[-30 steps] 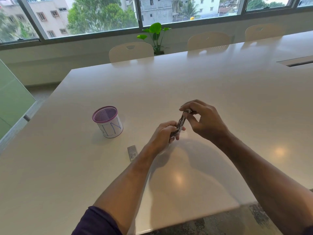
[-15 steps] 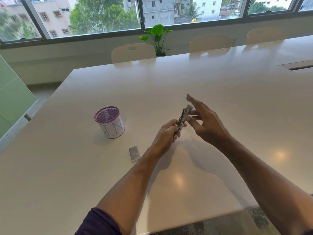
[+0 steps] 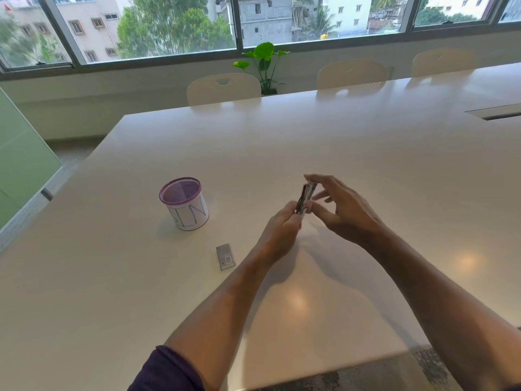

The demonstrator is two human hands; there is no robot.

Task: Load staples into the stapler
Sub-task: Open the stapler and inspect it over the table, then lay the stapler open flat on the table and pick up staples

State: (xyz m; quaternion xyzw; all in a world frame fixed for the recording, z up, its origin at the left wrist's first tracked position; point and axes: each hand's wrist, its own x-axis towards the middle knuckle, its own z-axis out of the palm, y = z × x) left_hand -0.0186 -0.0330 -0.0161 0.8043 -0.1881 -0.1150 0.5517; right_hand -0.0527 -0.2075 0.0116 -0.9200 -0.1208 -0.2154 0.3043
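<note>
Over the white table point(image 3: 366, 153), left hand point(image 3: 280, 232) clamps the stapler point(image 3: 305, 198); right hand point(image 3: 342, 213) beside it, fingers spread.

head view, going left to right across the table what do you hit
Mesh pen cup → small staple box lying flat → left hand gripping the lower end of the stapler → right hand, fingers spread beside it.
</note>
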